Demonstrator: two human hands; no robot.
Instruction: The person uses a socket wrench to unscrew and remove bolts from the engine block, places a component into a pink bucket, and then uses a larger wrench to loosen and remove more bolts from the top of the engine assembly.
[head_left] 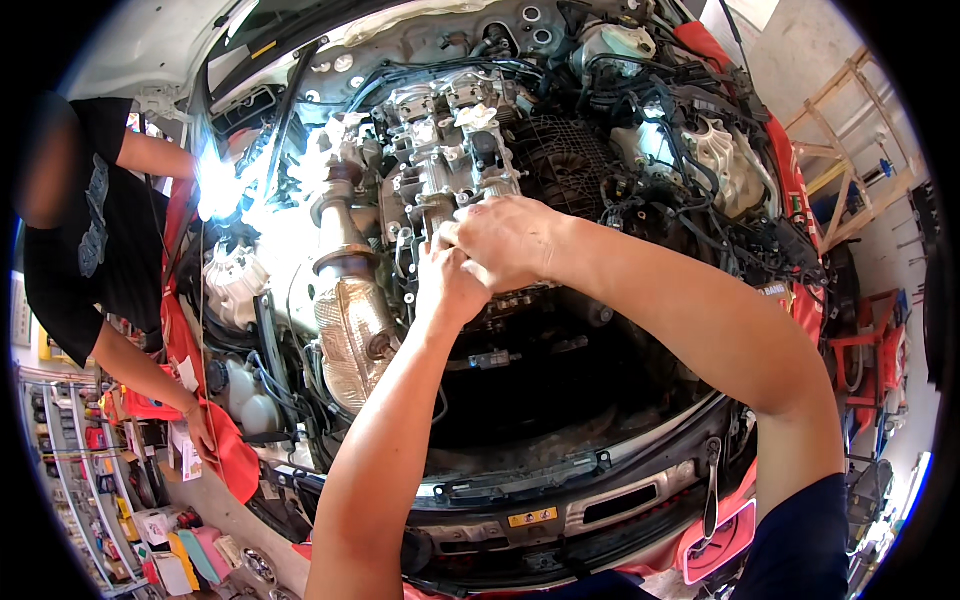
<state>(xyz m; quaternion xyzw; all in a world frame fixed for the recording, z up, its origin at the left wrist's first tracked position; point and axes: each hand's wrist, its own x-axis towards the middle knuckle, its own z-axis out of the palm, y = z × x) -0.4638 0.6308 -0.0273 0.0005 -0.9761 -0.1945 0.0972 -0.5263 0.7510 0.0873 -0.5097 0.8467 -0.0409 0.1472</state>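
An engine sat in the middle of an open car bay, its exposed metal a dull silver-grey, uneven with bosses, ports and bolt holes, and browner toward the near end. A dark ribbed part lay just to its right, while to its left stood an exhaust section with a bronze-toned upper end and a crinkled, foil-like shield around its lower part. The right hand, coming in from the right, was bent over the engine's near end with its fingers curled; the left hand reached up from below and met it there, the two touching. Whatever lay between the fingers was hidden, so I could not tell whether either one gripped anything. A yellow label on the front crossmember bore print too small to read, and pale lettering showed on the red cover along the right fender. The engine's long axis ran from the far wall of the bay toward the wearer, near end facing the dark gap behind the crossmember; the exhaust section ran roughly alongside, its shielded end pointing toward the wearer.
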